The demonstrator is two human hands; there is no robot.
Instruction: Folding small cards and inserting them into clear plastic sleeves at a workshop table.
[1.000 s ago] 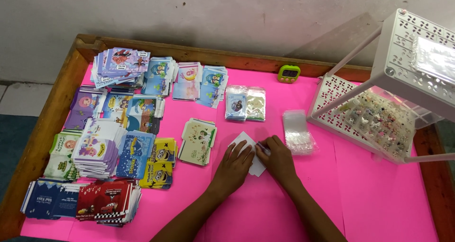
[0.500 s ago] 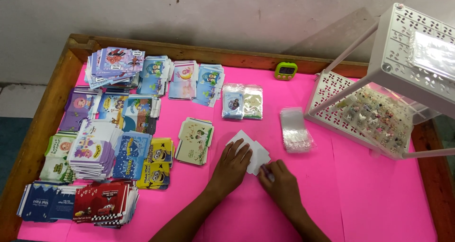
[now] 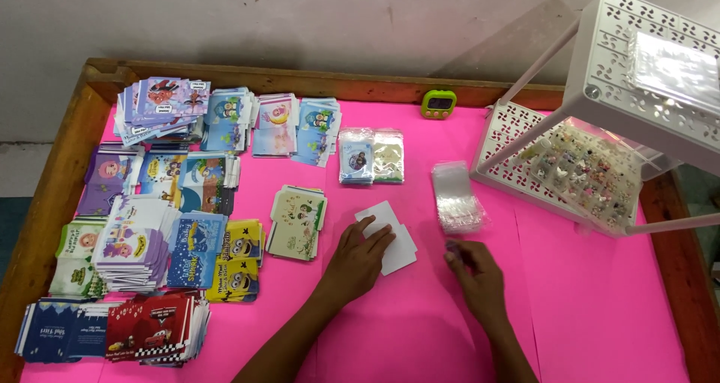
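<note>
Fingers (image 3: 375,237) of the left hand (image 3: 358,261) lie flat and released on the white cards (image 3: 390,237), pressing them to the pink sheet (image 3: 420,330). Right hand (image 3: 474,272) rests just right of the cards, fingertips pinched on something small; what it is cannot be told. Just beyond those fingertips lies the stack of clear sleeves (image 3: 456,197). Left of the left fingers sits a card pile (image 3: 297,222).

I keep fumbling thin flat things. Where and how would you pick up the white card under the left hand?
Probably by the bare right corner of the white card, coming from the right. It lies flat on the pink table, and the left hand covers its left part; that corner is free to lift with a fingertip and pinch.
</note>
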